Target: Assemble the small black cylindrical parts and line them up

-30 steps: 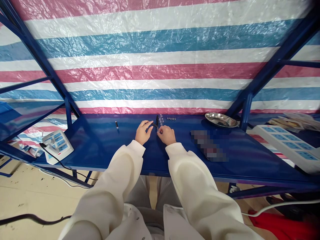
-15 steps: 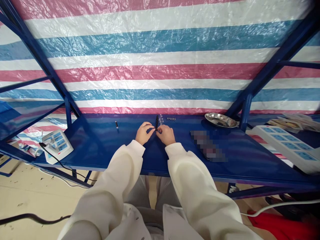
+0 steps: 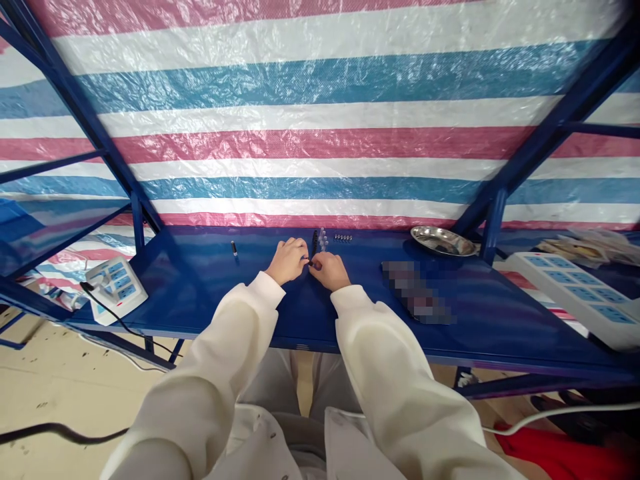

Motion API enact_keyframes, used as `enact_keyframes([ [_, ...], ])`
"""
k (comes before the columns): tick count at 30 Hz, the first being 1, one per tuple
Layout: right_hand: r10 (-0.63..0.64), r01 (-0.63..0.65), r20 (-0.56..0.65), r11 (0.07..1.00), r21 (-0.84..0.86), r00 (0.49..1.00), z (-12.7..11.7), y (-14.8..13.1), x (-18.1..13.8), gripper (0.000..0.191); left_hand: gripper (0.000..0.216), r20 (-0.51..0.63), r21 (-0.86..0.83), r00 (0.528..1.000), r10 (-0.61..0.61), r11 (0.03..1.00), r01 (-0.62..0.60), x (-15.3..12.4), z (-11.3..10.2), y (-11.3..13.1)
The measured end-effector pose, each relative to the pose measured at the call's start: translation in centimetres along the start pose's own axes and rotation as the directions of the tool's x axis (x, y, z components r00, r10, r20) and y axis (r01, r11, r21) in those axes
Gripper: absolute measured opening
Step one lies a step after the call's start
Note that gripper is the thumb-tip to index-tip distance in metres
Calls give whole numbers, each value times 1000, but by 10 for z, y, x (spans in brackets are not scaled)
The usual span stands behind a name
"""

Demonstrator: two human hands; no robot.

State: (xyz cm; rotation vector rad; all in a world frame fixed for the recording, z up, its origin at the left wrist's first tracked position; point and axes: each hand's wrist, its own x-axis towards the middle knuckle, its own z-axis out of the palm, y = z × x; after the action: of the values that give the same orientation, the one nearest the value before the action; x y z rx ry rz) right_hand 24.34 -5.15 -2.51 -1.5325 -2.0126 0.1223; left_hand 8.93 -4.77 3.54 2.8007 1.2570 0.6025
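My left hand [image 3: 289, 260] and my right hand [image 3: 331, 271] meet over the middle of the table, thumbs and fingertips pinched together. Between them is a small dark piece [image 3: 311, 263], mostly hidden by the fingers and too small to name. Just beyond the fingertips stands a row of small black parts [image 3: 315, 241]. Right beside it runs a row of clear, bluish small parts [image 3: 323, 238]. A short line of small dark-and-silver pieces [image 3: 343, 238] lies further right. Off to the left, a short black-and-white cylinder [image 3: 234, 249] rests apart from my hands.
The blue table [image 3: 185, 287] backs onto a striped plastic sheet [image 3: 310, 143]. An oval metal dish [image 3: 443, 241] sits at the back right, with a blurred-out object [image 3: 416, 291] nearer. Power strips [image 3: 116, 289] flank the table, one at left with a black cable.
My left hand has turned, its back now more upward and its fingers curled closer. Both hands have shifted only slightly; the rows of parts stay put.
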Motion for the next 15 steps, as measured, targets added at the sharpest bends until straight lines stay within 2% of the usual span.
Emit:
enact_keyframes([
  [3,-19,29,-66,985,168,998,2,-1,0,11,9,54,50,999,3,999,-6,6,-31,-10],
  [6,-12,40,-102,961,275,995,5,-1,0,24,9,50,157,995,-89,984,80,13,-64,-39],
  [9,2,25,-95,959,281,996,7,0,0,20,5,122,288,971,-206,943,164,16,-87,-73],
  [11,15,8,-82,961,276,996,8,0,0,16,3,190,361,943,-274,912,193,14,-94,-91],
  [15,30,-14,-55,960,280,998,8,-1,-1,16,6,235,422,913,-335,881,215,5,-90,-113],
])
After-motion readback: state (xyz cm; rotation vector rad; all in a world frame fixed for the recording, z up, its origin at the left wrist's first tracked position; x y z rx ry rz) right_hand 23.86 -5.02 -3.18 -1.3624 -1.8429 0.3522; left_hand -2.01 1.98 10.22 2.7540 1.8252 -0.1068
